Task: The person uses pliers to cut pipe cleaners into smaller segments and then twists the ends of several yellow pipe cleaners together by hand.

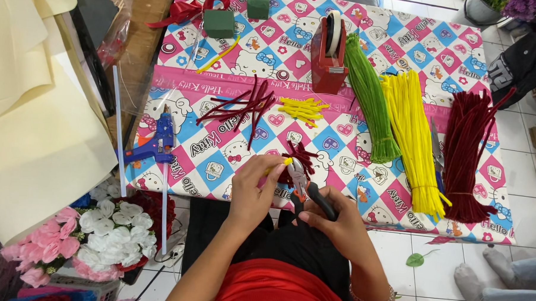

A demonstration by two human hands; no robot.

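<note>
At the lower centre of the frame, by the near edge of the low table covered in pink-and-blue cartoon-print wrap (pixel 220 161), both hands work close together. The left hand (pixel 252 191) pinches a short yellow fuzzy pipe-cleaner piece (pixel 283 162) between thumb and fingertips. The right hand (pixel 337 221) is closed around the black handles of small metal cutting pliers (pixel 302 187), whose tip meets the yellow piece; how far the jaws are apart I cannot tell. Just above the hands lies a small heap of dark red pipe-cleaner cuttings (pixel 300 154). Open cloth left of the hands reaches to a blue glue gun (pixel 158 142) near the left edge. To the right, long yellow pipe-cleaner bundle (pixel 414 144) and dark red bundle (pixel 469 157) overhang the near edge.
</note>
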